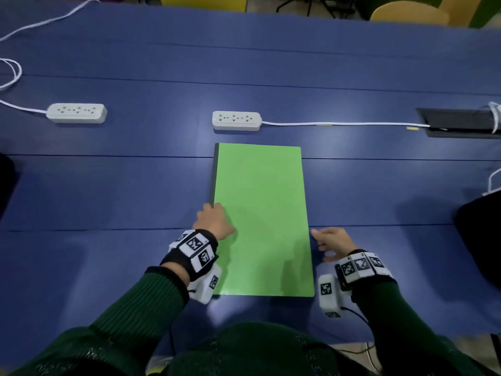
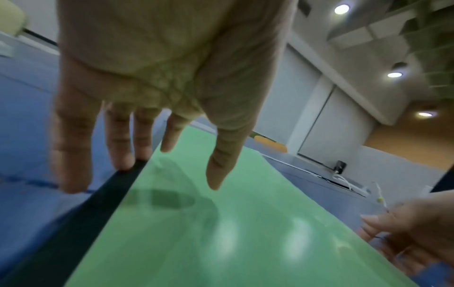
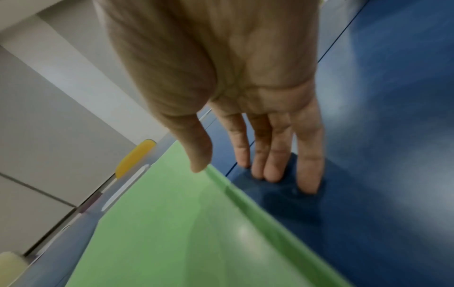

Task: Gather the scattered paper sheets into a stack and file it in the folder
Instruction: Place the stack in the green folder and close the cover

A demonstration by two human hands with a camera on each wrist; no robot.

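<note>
A green folder (image 1: 261, 213) with a dark spine lies closed on the blue table (image 1: 108, 185), straight ahead of me. No loose paper sheets show in any view. My left hand (image 1: 214, 221) is at the folder's left edge with straight fingers; in the left wrist view two fingertips (image 2: 123, 163) touch the dark spine (image 2: 110, 192) and the thumb hovers over the green cover (image 2: 221, 223). My right hand (image 1: 329, 240) is beside the folder's right edge. Its straight fingers (image 3: 270, 169) point down at the table next to the folder's edge (image 3: 245, 196), holding nothing.
Two white power strips (image 1: 76, 113) (image 1: 236, 120) lie beyond the folder, with white cables trailing left and right. A black cable box (image 1: 458, 122) is sunk into the table at the far right. Yellow chairs (image 1: 409, 13) stand behind the far edge.
</note>
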